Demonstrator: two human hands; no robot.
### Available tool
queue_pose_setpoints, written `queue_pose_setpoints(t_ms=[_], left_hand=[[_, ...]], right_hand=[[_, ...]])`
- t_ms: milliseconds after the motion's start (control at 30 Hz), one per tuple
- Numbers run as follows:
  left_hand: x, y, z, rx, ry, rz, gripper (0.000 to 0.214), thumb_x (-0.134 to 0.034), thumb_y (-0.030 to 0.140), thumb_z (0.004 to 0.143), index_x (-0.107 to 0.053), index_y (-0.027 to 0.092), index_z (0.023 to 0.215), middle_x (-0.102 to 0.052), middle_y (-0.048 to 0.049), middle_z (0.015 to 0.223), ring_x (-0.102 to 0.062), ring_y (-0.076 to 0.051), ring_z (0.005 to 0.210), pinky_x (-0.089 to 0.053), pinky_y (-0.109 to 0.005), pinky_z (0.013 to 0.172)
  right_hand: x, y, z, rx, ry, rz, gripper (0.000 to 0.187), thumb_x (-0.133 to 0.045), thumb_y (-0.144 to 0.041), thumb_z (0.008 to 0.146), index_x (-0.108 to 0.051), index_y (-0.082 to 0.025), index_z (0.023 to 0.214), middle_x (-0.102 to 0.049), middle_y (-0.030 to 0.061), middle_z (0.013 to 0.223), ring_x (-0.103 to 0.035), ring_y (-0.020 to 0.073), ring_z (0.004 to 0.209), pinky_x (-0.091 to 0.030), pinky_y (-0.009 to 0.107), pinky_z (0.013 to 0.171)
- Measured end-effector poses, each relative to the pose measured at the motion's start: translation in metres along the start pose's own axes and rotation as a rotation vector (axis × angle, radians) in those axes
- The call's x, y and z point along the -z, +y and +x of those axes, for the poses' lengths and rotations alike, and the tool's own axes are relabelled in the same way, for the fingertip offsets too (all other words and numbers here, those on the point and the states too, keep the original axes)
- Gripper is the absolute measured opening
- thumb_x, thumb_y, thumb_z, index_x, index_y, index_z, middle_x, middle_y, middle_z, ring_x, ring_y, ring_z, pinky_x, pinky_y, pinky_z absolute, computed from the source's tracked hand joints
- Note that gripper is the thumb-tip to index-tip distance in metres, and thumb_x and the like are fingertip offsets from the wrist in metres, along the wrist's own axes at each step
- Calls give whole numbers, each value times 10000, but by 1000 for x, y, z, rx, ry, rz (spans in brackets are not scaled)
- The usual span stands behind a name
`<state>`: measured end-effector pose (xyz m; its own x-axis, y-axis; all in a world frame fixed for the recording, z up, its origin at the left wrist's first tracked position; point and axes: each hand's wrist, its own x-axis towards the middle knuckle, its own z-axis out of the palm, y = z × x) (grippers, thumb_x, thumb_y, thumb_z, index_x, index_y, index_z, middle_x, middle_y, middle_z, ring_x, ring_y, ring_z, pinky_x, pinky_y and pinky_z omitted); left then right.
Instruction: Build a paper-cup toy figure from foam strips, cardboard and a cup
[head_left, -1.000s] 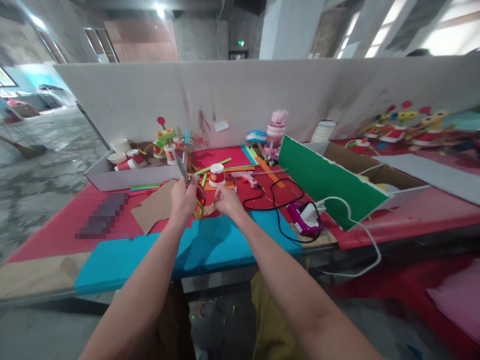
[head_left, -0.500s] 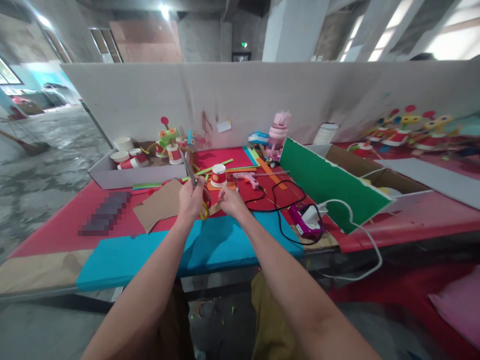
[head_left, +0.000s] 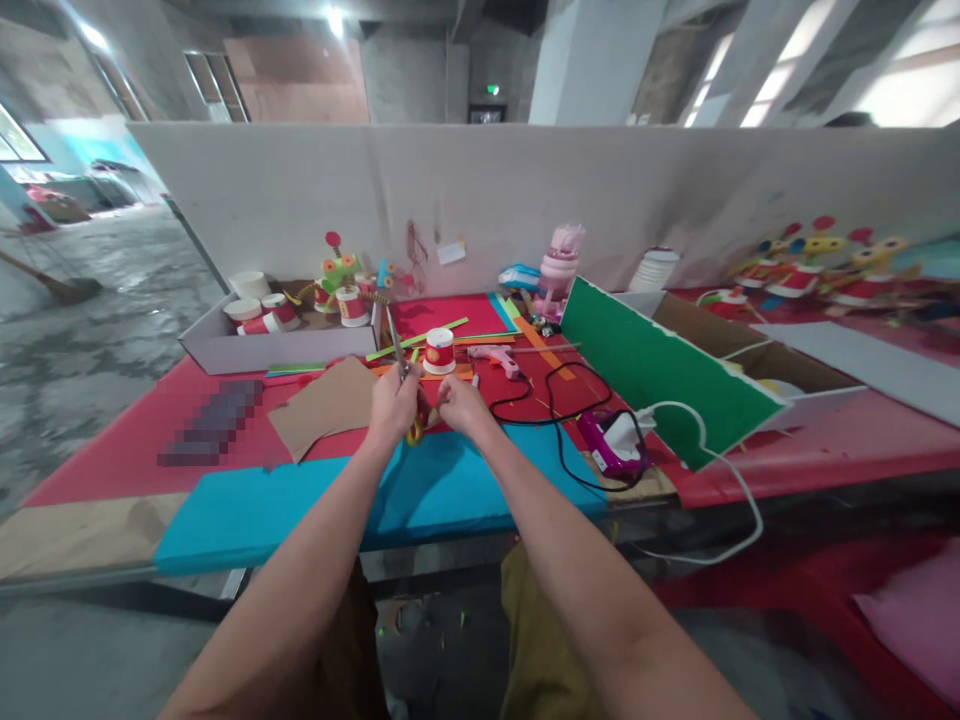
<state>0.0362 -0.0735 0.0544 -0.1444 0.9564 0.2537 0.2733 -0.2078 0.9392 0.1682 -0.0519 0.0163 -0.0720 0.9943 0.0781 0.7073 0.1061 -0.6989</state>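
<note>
My left hand [head_left: 395, 402] is closed around a pair of scissors [head_left: 397, 340], blades pointing up and away, with a yellow handle loop showing below the fingers. Close beside it, my right hand [head_left: 459, 403] is pinched on a small piece of brown cardboard [head_left: 430, 414], mostly hidden between the hands. Just beyond them an upside-down red and white paper cup [head_left: 439, 352] stands on the table. A larger cut sheet of brown cardboard [head_left: 322, 408] lies left of my left hand. Under my wrists is a blue padded board [head_left: 285, 505].
A pink glue gun [head_left: 495, 358] lies right of the cup, its black cord running to a purple power strip [head_left: 613, 445]. A green panel [head_left: 667, 375] leans at right. A white box [head_left: 285, 352] holds cups at left.
My left hand and the scissors have shifted slightly right, closer to my right hand, and the blades stand a little lower. The cardboard piece between the hands shows less.
</note>
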Motion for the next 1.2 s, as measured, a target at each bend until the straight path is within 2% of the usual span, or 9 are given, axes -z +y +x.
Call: queue_pose_setpoints(t_ms=[167, 267, 333, 467, 633, 833, 933, 1067, 1200], left_hand=[[-2, -13, 4, 10, -42, -2, 316, -433, 451, 852, -601, 185, 875, -622, -15, 503, -592, -192, 469, -440, -271, 489], [-2, -15, 4, -11, -50, 9, 308, -415, 441, 863, -593, 190, 858, -612, -9, 490, -585, -189, 461, -432, -267, 496], [-3, -14, 4, -55, -57, 59, 304, -413, 441, 868, -585, 196, 814, -607, -7, 486, -589, -186, 472, -427, -261, 509], [-2, -7, -1, -127, -29, 143, 330, -420, 465, 873, -574, 197, 759, -609, -10, 501, -598, -179, 502, -425, -254, 537], [6, 4, -4, -155, 41, 56, 361, -409, 505, 877, -586, 193, 836, -611, -6, 522, -591, -169, 492, -435, -251, 528], [-2, -10, 3, -40, -59, 23, 307, -460, 469, 846, -575, 188, 804, -593, 4, 489, -571, -166, 441, -425, -247, 476], [-1, -10, 5, 10, -34, -58, 315, -460, 475, 842, -570, 179, 844, -578, 14, 470, -559, -167, 415, -411, -244, 444], [3, -2, 3, -75, 30, -79, 329, -439, 482, 860, -573, 182, 848, -576, 13, 475, -566, -162, 433, -413, -239, 461], [-2, -6, 2, -103, -2, 54, 313, -453, 464, 858, -575, 189, 771, -575, 2, 475, -565, -165, 452, -412, -243, 486]], right_hand=[[3, -1, -6, -21, 12, 18, 155, -552, -177, 732, -525, -221, 878, -566, -40, 649, -553, 128, 557, -358, 208, 519], [10, 2, -14, -61, -81, 115, 218, -521, -229, 773, -488, -237, 989, -560, -57, 627, -518, 121, 430, -386, 215, 451], [14, 3, -18, -57, -118, 153, 251, -515, -204, 759, -475, -243, 1004, -566, -59, 644, -520, 121, 425, -400, 213, 428], [16, -1, -19, -36, -102, 138, 292, -523, -148, 714, -482, -242, 988, -567, -57, 649, -524, 122, 440, -397, 203, 412], [14, -5, -14, -69, -114, 82, 290, -553, -168, 712, -490, -240, 987, -542, -63, 616, -475, 113, 382, -360, 211, 402], [11, 3, -12, 9, -75, 73, 262, -540, -177, 714, -498, -232, 967, -558, -54, 651, -502, 115, 470, -341, 211, 469], [9, 6, -9, 1, -39, 49, 220, -556, -176, 689, -520, -224, 901, -577, -30, 699, -521, 130, 578, -325, 214, 511], [4, 7, -6, 16, -32, 57, 210, -576, -170, 665, -533, -224, 862, -586, -18, 735, -526, 145, 656, -303, 221, 535], [0, 6, -5, 17, -44, 33, 243, -577, -147, 658, -537, -219, 886, -599, -15, 741, -528, 147, 667, -302, 226, 556]])
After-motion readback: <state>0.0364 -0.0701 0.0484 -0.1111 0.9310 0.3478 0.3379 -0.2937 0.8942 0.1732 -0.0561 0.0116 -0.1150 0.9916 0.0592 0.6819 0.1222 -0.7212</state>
